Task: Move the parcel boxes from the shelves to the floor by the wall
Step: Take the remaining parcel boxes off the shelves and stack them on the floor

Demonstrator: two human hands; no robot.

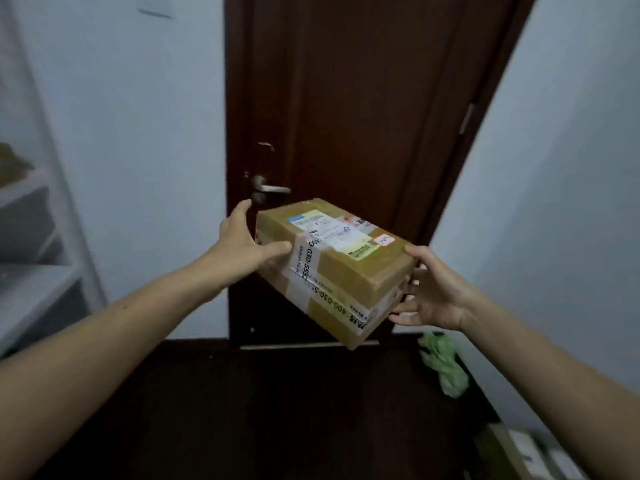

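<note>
Parcel box (332, 268), brown, taped and labelled on top, is hanging tilted in the air in front of the door (346, 98), its right end dipping lower than its left. The left hand (242, 244) is clasping the box's left end, thumb lying along the near side and fingers reaching round behind. The right hand (433, 292) is gripping the right end, thumb on the top edge and fingers curling beneath. The door handle (268, 187) is showing just above the left hand. Left of the door, a white shelf unit (41, 209) is standing against the wall. Right of the door, a crumpled green bag (445, 365) is lying on the dark floor (277, 410) by the wall (554, 168), and farther from the door along that wall another cardboard box (519, 452) is sitting on the floor.
</note>
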